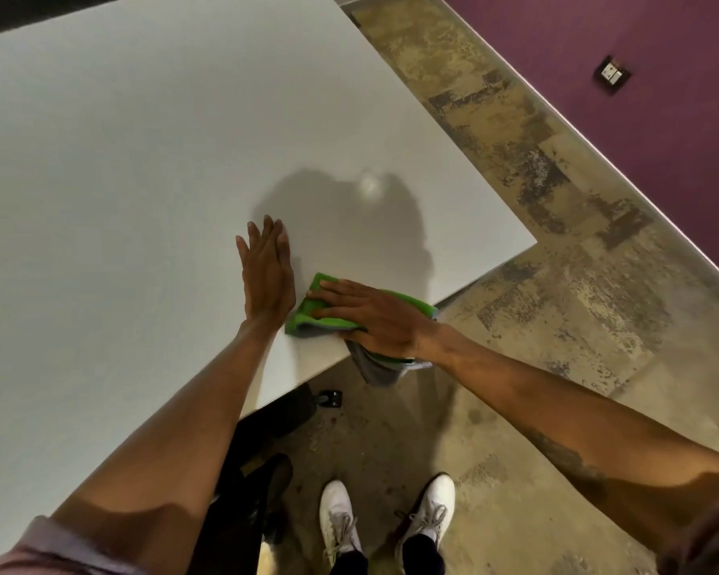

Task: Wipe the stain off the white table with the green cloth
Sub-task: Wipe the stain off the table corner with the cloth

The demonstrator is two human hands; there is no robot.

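Observation:
The white table (142,159) fills the left and middle of the head view. A green cloth (308,315) with a grey underside lies folded at the table's near edge, and part of it hangs over that edge. My right hand (370,317) presses flat on top of the cloth with the fingers stretched out. My left hand (266,271) rests flat on the bare tabletop just left of the cloth, fingers together and pointing away from me. No stain stands out on the surface; a pale glare spot (368,188) sits beyond the hands.
The table's right corner (534,242) juts out over a mottled brown floor (557,284). A purple wall with a socket plate (613,74) runs along the right. My white shoes (341,520) stand below the table edge, next to a black chair base (275,417).

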